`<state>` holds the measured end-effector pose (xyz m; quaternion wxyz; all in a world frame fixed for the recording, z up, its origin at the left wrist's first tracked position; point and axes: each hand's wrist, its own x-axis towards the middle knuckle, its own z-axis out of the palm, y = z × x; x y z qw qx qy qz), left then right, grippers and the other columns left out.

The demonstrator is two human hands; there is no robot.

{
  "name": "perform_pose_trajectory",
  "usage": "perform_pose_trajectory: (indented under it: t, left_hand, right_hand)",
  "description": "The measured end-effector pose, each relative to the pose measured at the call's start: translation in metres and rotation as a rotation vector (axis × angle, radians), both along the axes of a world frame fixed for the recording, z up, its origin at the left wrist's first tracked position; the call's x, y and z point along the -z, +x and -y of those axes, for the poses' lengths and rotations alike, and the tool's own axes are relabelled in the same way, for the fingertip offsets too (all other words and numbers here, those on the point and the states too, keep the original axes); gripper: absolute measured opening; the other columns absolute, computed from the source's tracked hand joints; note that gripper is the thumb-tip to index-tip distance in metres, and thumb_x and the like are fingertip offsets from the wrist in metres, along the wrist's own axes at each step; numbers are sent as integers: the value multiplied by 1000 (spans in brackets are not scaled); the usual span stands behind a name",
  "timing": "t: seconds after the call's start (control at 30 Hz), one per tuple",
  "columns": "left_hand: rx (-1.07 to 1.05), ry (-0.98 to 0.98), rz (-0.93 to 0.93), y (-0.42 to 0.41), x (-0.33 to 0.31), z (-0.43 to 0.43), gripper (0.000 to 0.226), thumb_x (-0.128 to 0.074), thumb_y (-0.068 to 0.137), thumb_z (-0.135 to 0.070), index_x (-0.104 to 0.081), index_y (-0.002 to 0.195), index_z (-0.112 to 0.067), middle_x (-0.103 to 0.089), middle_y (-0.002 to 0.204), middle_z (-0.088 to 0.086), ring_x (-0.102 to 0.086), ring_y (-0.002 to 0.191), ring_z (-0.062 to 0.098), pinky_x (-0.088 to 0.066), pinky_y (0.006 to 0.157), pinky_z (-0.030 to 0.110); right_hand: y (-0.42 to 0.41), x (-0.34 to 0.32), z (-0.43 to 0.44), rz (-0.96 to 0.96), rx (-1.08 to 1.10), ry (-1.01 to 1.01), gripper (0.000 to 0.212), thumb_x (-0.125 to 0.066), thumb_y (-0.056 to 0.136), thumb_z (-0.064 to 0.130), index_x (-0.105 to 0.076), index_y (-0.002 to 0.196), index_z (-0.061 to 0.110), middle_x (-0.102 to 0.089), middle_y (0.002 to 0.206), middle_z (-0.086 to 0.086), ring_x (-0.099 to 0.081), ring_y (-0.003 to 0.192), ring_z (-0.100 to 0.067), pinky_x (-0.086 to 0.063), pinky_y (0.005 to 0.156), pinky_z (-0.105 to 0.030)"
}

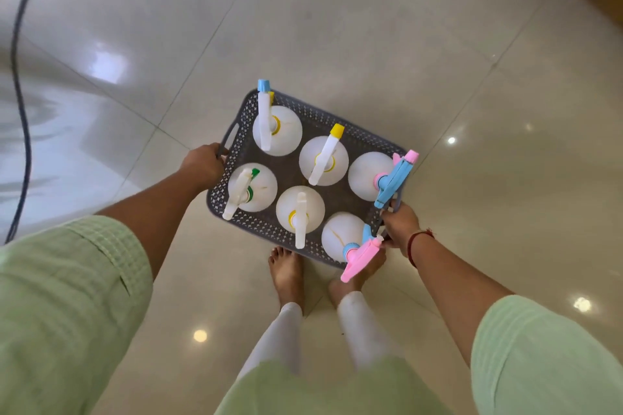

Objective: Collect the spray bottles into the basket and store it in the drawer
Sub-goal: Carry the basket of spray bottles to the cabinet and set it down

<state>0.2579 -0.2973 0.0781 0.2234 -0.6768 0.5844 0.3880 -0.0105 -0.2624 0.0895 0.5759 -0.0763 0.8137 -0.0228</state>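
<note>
Sitting in a grey basket (249, 224) full of little holes are six plain white spray bottles (286, 136), all standing up. Their tops are blue, yellow, green and pink. The basket is held up over the floor, just in front of two bare feet (286, 274). The left hand (202, 163) has its fingers curled round the left handle. The right hand (399, 224) has its fingers curled round the right handle and wears a red thread (413, 246) on the wrist. Below is a shiny floor (337, 27) of big pale tiles with bright light spots. A dark cable (20, 94) runs along the left.
</note>
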Motion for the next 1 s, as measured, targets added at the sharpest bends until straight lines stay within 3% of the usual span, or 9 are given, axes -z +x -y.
perform_pose_trajectory:
  t: [0.07,0.1,0.2,0.33,0.43,0.47,0.77,0.83,1.0]
  left_hand:
    - [56,-52,30,19,-50,81,41,-36,96,-10,-42,137,-9,-50,138,19,-47,125,34,-40,101,38]
    - [-56,8,-4,18,-62,107,38,-40,93,-9,-51,130,-9,-57,130,21,-53,117,36,-44,95,39]
    - [-7,3,78,30,-83,136,35,-43,92,-10,-56,124,-9,-62,121,21,-56,111,38,-46,91,40]
    - [-23,-25,46,-12,-99,143,34,-44,91,-10,-57,122,-8,-62,120,21,-56,110,38,-46,91,40]
    - [-10,-74,49,-37,-115,163,34,-44,92,-10,-57,123,-7,-61,122,22,-55,112,40,-46,94,42]
    - [4,-66,46,-50,-124,163,34,-44,91,-11,-57,123,-7,-61,122,23,-55,112,40,-46,94,42]
    - [75,-65,-50,-166,-176,198,31,-45,92,-9,-59,119,-9,-64,117,22,-59,107,38,-48,92,41]
    - [122,-84,-61,-197,-177,209,31,-44,92,-10,-60,119,-9,-64,118,22,-58,110,38,-46,93,40]
    - [290,-81,-74,-274,-171,240,32,-43,94,-10,-59,122,-9,-63,121,22,-57,113,38,-44,93,37]
  right_hand:
    - [-6,-15,-1,7,44,3,31,-49,96,18,-50,124,4,-59,112,-20,-60,89,-42,-58,66,-52]
    - [-9,-22,0,10,73,-10,30,-49,96,18,-51,123,5,-58,106,-18,-59,82,-38,-57,60,-48]
    - [-22,-32,5,44,109,-32,30,-50,97,19,-52,123,6,-57,101,-16,-58,66,-30,-52,53,-36]
    - [-48,-43,19,36,133,-73,29,-47,97,19,-54,122,6,-61,116,-22,-62,83,-39,-56,58,-43]
    - [-76,-60,31,28,111,-86,31,-46,97,17,-54,124,3,-60,124,-24,-61,105,-46,-54,86,-56]
    - [-87,-70,34,42,133,-69,31,-47,97,16,-54,124,4,-60,124,-23,-61,106,-47,-54,86,-56]
    - [-205,-131,45,51,237,-92,25,-45,95,11,-55,118,7,-61,115,-22,-67,89,-45,-58,72,-56]
    - [-227,-130,41,44,291,-105,21,-47,93,10,-57,112,6,-61,105,-20,-65,75,-38,-58,70,-55]
    - [-267,-122,25,35,466,-90,22,-48,91,8,-58,110,8,-60,90,-15,-56,55,-27,-55,47,-36]
